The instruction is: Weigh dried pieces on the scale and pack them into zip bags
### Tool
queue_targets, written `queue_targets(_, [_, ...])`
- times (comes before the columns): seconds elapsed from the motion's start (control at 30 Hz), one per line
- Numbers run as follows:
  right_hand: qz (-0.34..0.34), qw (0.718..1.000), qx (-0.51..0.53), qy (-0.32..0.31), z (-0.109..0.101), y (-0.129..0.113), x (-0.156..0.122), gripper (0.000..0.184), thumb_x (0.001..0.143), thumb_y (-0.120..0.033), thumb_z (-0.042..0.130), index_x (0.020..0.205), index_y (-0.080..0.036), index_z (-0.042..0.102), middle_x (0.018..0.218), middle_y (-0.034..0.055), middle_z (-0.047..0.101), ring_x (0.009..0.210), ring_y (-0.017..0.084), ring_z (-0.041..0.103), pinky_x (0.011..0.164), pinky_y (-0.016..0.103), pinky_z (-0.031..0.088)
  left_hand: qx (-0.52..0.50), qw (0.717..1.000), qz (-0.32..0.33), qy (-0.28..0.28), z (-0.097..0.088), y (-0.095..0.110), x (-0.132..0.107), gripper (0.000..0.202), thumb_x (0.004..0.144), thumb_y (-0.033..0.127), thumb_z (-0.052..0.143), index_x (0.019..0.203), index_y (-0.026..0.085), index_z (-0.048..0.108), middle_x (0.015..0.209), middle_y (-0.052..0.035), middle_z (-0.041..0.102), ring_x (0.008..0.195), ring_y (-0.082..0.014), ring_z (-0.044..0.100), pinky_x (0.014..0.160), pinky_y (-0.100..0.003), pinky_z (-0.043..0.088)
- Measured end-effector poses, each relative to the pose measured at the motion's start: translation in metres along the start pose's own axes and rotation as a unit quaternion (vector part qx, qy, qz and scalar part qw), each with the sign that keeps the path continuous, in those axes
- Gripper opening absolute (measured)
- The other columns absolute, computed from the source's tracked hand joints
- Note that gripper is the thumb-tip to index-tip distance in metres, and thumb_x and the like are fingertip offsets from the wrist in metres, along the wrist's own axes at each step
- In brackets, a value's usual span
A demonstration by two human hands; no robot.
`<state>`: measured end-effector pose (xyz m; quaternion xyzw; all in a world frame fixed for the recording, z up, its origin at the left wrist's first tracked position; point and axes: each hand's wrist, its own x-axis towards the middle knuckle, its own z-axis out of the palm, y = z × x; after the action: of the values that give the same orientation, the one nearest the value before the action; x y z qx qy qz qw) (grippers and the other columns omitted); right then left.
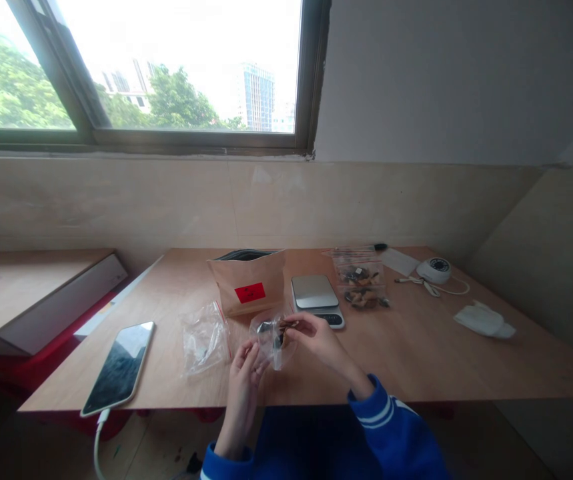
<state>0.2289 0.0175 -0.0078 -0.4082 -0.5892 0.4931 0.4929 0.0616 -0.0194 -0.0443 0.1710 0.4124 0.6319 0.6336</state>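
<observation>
My left hand pinches the lower left edge of a small clear zip bag with dark pieces inside. At the bag's right side my right hand is closed, with thin brown pieces at its fingertips. Whether these pieces are inside the bag or at its mouth, I cannot tell. An opened brown kraft pouch with a red label stands just behind the bag. To the left lies a crumpled clear plastic bag. A small white scale with a metal plate sits behind my right hand.
Zip bags of brown and dark pieces lie right of the scale. Farther right are a white dome-shaped device with a cable and a white folded cloth or wrapper. A phone on a charging cable rests at the table's left front.
</observation>
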Motion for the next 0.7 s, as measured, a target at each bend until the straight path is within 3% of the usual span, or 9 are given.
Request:
queue_targets(0.23, [-0.020, 0.999, 0.007, 0.025, -0.010, -0.006, 0.002, 0.031, 0.073, -0.040, 0.072, 0.095, -0.019, 0.067, 0.095, 0.0058, 0.072, 0.083, 0.019, 0.068, 0.078, 0.034, 0.055, -0.042, 0.999, -0.028, -0.014, -0.003, -0.002, 0.000, 0.028, 0.061, 0.018, 0.075, 0.083, 0.017, 0.058, 0.090, -0.0019, 0.067, 0.083, -0.0150, 0.065, 0.077, -0.026, 0.052])
queue_targets(0.37, [-0.037, 0.997, 0.017, 0.059, -0.013, -0.025, 0.014, 0.034, 0.073, -0.043, 0.072, 0.097, -0.019, 0.067, 0.092, 0.0057, 0.072, 0.080, 0.019, 0.068, 0.070, 0.032, 0.056, -0.035, 0.999, -0.026, -0.031, -0.008, -0.003, 0.001, 0.026, 0.062, 0.018, 0.075, 0.080, 0.016, 0.057, 0.089, -0.0017, 0.065, 0.084, -0.0163, 0.065, 0.080, -0.030, 0.052])
queue_targets(0.53, [-0.176, 0.978, -0.028, 0.112, 0.000, -0.074, 0.048, 0.024, 0.078, -0.036, 0.068, 0.097, -0.021, 0.066, 0.094, 0.0040, 0.070, 0.082, 0.016, 0.067, 0.077, 0.030, 0.055, -0.030, 0.998, -0.028, -0.057, -0.013, -0.008, 0.006, 0.026, 0.062, 0.018, 0.075, 0.080, 0.017, 0.056, 0.079, 0.0003, 0.063, 0.075, -0.0138, 0.063, 0.072, -0.027, 0.051])
queue_targets(0.7, [-0.334, 0.923, -0.145, 0.123, 0.028, -0.102, 0.088, 0.016, 0.087, -0.030, 0.059, 0.100, -0.022, 0.063, 0.101, 0.0043, 0.067, 0.092, 0.016, 0.064, 0.084, 0.028, 0.052, -0.019, 0.996, -0.032, -0.079, -0.014, -0.009, 0.007, 0.024, 0.066, 0.021, 0.074, 0.081, 0.016, 0.056, 0.082, -0.0017, 0.065, 0.076, -0.0141, 0.063, 0.072, -0.027, 0.050])
